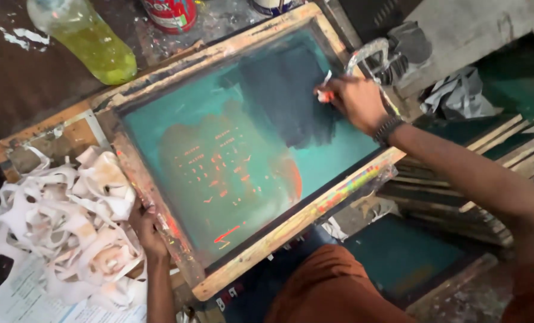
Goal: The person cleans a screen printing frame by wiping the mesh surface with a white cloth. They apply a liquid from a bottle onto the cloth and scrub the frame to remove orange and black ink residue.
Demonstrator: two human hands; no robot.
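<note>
A wooden-framed printing screen [291, 224] with teal mesh lies tilted in front of me. A dark grey patch [285, 96] covers its upper right part, and orange marks show in the middle. My right hand [353, 101] is closed on a small white and orange tool [325, 90] that touches the mesh at the edge of the dark patch. A dark band sits on that wrist. My left hand [147, 227] grips the frame's left rail from outside.
A heap of crumpled white tape strips [69, 221] lies left of the frame. A bottle of yellow-green liquid [90, 39] and a red can [171, 13] stand at the top. More wooden frames [488, 161] are stacked at right, with grey rags [455, 93] behind.
</note>
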